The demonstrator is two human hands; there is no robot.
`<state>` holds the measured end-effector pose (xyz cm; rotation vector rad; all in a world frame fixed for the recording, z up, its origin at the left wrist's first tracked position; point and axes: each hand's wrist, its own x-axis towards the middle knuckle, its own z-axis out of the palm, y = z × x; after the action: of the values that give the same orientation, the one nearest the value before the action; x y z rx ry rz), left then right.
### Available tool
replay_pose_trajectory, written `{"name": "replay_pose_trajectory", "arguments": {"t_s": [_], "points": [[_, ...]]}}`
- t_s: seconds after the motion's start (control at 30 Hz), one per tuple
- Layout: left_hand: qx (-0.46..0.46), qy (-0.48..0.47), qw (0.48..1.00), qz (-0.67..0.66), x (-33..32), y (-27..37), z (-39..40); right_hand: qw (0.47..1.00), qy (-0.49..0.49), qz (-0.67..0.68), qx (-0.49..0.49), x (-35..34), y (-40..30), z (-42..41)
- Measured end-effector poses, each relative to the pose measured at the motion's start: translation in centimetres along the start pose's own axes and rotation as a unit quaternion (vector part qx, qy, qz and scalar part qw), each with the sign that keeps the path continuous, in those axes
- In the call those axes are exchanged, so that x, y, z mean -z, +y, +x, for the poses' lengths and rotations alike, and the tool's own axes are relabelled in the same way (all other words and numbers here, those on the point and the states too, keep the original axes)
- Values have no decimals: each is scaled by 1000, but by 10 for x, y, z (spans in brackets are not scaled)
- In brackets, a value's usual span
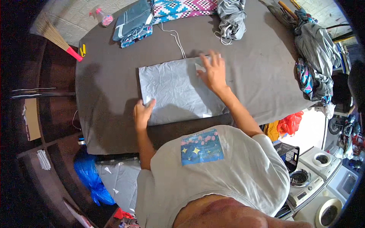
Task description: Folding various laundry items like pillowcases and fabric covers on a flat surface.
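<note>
A folded light grey cloth with small white patches lies as a flat, slightly creased rectangle on the cloth-covered table. My left hand is at its near left edge, thumb over the top surface and fingers alongside the edge. Blurred a little, my right hand is spread over the cloth's far right corner. Whether its palm touches the fabric cannot be told. A white cord runs from behind the cloth's far edge toward the back of the table.
At the back sit a folded grey fabric bundle, patterned cloth and a crumpled grey cloth. A spray bottle and stick broom are at left. Grey fabric heaps along the right edge; washing machines stand lower right.
</note>
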<state>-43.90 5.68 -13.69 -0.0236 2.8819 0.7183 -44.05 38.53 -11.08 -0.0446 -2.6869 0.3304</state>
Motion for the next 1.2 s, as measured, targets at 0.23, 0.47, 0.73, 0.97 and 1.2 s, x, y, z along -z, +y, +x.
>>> {"name": "replay_pose_trajectory", "arguments": {"t_s": [0.23, 0.47, 0.73, 0.97, 1.2], "points": [[262, -224, 914, -215, 26, 12, -55, 968, -176, 105, 146, -40, -35, 43], [289, 39, 689, -664, -63, 53, -112, 899, -428, 48, 83, -30, -64, 85], [94, 14, 643, -760, 1, 73, -54, 864, -464, 193, 26, 30, -51, 131], [-116, 196, 755, -614, 100, 116, -4, 750, -204, 626, -66, 99, -19, 122], [78, -118, 881, -452, -3, 55, -17, 823, -313, 403, -250, 46, 32, 5]]}}
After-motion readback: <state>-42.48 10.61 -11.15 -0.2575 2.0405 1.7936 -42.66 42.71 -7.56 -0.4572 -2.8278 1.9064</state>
